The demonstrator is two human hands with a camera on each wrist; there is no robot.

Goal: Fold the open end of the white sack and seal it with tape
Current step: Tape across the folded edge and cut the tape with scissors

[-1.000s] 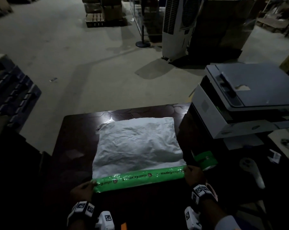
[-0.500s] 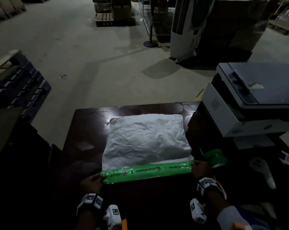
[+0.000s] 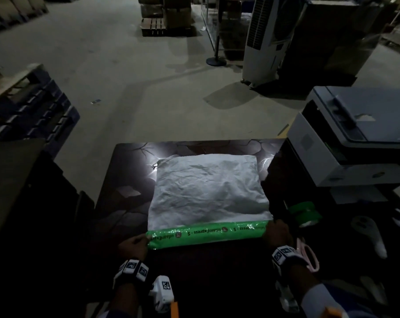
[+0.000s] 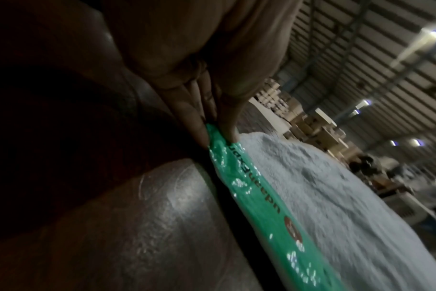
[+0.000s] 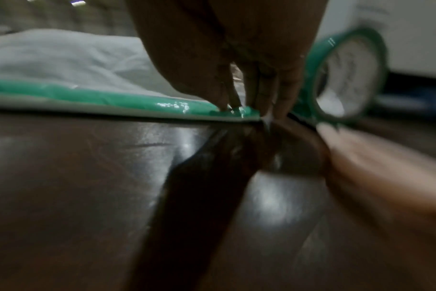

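Observation:
The white sack [image 3: 206, 189] lies flat on the dark table [image 3: 130, 180], its near end folded under a green printed tape strip [image 3: 206, 235] that runs the full width. My left hand [image 3: 134, 245] is at the strip's left end; in the left wrist view its thumb and fingers [image 4: 227, 122] pinch the tape strip [image 4: 261, 196] beside the sack [image 4: 336, 196]. My right hand [image 3: 276, 232] is at the right end. In the right wrist view its fingertips [image 5: 281, 106] come down together on the tape strip's [image 5: 112, 98] corner.
A green tape roll [image 3: 305, 213] stands just right of the sack, also seen as the tape roll [image 5: 346, 74] behind my right hand. Pink scissors [image 3: 309, 255] lie by my right wrist. A printer [image 3: 355, 138] fills the right side, with a white handheld device [image 3: 368, 232] in front.
Both hands stay at the two ends of the tape strip and the sack has not shifted. Only my head view has drifted a little.

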